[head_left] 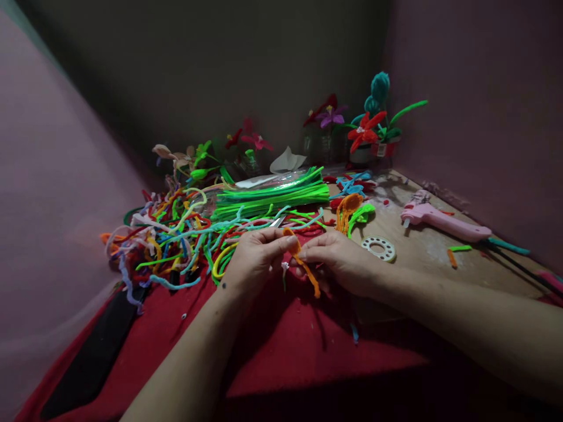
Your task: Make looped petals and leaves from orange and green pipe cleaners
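Pinching orange pipe cleaner (313, 282) with left hand (259, 252) and right hand (336, 258), above red cloth (281, 351). Looped at upper end, loose at lower; judged part-shaped. Seemingly done already: orange petals (350, 205) beyond right hand.

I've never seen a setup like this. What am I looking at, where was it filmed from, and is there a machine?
No machine arm here: these are a person's bare hands, filmed by a camera on that person's head, looking forward and down. The left hand and right hand pinch an orange fuzzy piece above a red cloth. Beyond lie a tangle of colored stems and a green bundle. At right, what looks like a pink glue gun rests on a tan surface.
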The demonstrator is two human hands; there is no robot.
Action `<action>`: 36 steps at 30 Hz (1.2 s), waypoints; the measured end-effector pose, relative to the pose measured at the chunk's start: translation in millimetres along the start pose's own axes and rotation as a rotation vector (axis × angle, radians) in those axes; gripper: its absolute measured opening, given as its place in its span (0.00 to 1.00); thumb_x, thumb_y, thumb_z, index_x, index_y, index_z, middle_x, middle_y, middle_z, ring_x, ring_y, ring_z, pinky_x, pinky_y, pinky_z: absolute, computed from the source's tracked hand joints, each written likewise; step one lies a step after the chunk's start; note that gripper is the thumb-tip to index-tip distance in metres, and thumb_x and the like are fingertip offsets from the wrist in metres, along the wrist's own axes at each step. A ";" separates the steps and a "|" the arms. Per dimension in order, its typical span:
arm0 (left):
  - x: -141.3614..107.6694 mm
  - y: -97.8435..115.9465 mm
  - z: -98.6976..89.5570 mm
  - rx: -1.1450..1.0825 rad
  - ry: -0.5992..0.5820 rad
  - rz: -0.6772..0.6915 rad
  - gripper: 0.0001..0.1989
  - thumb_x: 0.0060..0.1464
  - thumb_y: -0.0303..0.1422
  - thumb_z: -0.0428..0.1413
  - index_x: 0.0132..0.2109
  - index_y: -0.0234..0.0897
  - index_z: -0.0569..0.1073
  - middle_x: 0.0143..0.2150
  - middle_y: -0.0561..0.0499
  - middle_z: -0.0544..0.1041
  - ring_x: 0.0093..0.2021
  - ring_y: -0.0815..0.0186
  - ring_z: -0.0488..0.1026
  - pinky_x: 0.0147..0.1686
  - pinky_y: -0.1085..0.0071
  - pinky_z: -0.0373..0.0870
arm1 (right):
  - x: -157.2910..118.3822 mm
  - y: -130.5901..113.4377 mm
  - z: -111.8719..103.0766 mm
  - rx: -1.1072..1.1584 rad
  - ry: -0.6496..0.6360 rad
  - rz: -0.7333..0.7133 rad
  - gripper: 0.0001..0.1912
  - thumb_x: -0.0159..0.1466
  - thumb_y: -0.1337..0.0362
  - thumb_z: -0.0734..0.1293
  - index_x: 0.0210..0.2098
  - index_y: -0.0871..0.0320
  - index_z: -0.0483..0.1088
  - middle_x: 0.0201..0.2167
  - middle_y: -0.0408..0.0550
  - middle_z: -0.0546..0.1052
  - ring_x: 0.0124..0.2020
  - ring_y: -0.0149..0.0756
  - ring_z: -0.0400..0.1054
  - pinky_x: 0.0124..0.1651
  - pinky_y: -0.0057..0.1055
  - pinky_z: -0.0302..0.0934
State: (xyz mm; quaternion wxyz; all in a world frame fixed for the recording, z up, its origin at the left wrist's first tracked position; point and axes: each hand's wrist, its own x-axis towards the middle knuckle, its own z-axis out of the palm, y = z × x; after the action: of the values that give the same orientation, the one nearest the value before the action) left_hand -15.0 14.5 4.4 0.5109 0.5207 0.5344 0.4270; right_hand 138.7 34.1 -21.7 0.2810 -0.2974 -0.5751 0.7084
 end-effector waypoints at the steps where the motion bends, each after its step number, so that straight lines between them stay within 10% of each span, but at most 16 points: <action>1: -0.2 -0.3 0.6 0.003 0.011 0.002 0.11 0.42 0.36 0.61 0.23 0.34 0.69 0.12 0.59 0.60 0.13 0.78 0.53 0.13 0.78 0.47 | -0.2 -0.1 0.3 0.034 0.012 0.001 0.09 0.54 0.66 0.60 0.20 0.62 0.66 0.11 0.40 0.64 0.10 0.23 0.53 0.13 0.23 0.45; 10: 5.1 -7.0 -4.5 -0.218 0.002 -0.010 0.10 0.46 0.36 0.59 0.36 0.35 0.71 0.20 0.59 0.65 0.13 0.81 0.52 0.13 0.81 0.47 | 5.1 5.6 -2.4 0.102 0.175 -0.099 0.05 0.52 0.66 0.64 0.23 0.61 0.65 0.13 0.37 0.61 0.12 0.21 0.50 0.16 0.23 0.42; 20: 7.2 -16.4 1.3 -0.329 -0.265 -0.280 0.08 0.48 0.32 0.57 0.35 0.30 0.71 0.18 0.56 0.66 0.13 0.79 0.56 0.08 0.83 0.50 | 9.7 5.9 -2.9 0.361 0.257 -0.138 0.04 0.51 0.69 0.67 0.26 0.63 0.66 0.15 0.37 0.62 0.12 0.18 0.48 0.15 0.22 0.39; 36: 5.8 -14.6 0.1 -0.328 -0.331 -0.226 0.08 0.51 0.31 0.54 0.31 0.28 0.72 0.14 0.58 0.59 0.11 0.80 0.50 0.08 0.83 0.47 | 9.5 3.8 -1.0 0.309 0.258 -0.157 0.10 0.50 0.68 0.66 0.18 0.60 0.59 0.12 0.35 0.58 0.12 0.19 0.47 0.16 0.24 0.36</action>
State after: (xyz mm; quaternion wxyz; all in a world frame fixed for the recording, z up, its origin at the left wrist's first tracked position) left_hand -16.3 18.9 -10.6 0.7135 0.4308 0.4217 0.3572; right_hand 132.9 41.1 -26.6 0.4487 -0.2935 -0.4402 0.7202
